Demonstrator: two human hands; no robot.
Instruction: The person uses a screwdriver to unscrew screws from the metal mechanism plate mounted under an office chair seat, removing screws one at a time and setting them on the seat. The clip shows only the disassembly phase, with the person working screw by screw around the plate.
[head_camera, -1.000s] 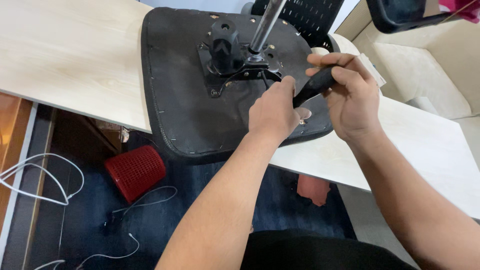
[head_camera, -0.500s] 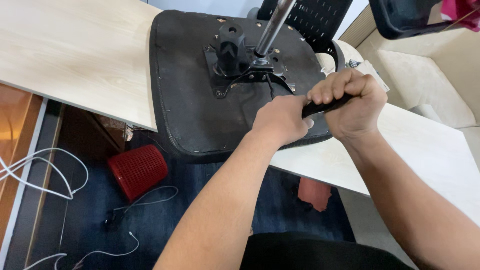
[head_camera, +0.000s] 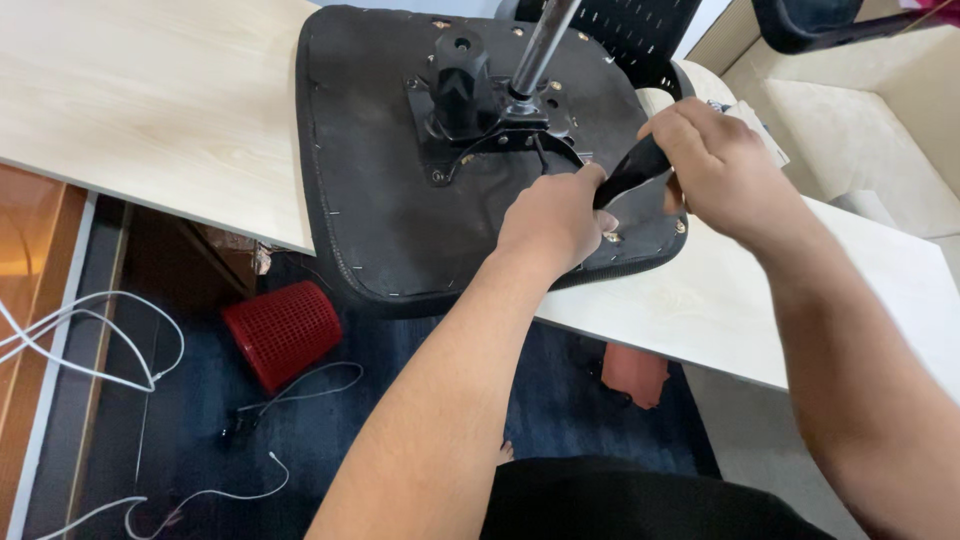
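Black upturned chair seat (head_camera: 390, 220) lying flat across a pale wooden table (head_camera: 150, 110), underside facing up, front edge hanging a little past the table's near edge. Bolted to the middle of the seat: a black metal plate (head_camera: 500, 130) with a stubby black knob (head_camera: 458, 75) standing up from it and a grey metal post (head_camera: 540, 45) rising out of the top of the picture. Seen from the head camera, looking down along both bare forearms.

Left hand (head_camera: 550, 220) resting on the seat just right of the plate, fingers curled shut around the lower end of a black lever (head_camera: 630, 170). Right hand (head_camera: 715, 165) just beside it, fingers clenched over the upper end of the same lever, knuckles up. Both hands nearly touching, the lever showing only as a short dark strip between them. Small screw heads (head_camera: 680, 227) visible along the seat's right edge, near the hands.

Behind the seat, a black perforated chair back (head_camera: 640, 25). To the right, a beige sofa (head_camera: 880, 140). Below the table, dark blue carpet with a red mesh basket (head_camera: 283, 330) lying on its side, and white cables (head_camera: 90, 350) looping across the floor to the left. A reddish block (head_camera: 633, 372) on the floor under the table edge.
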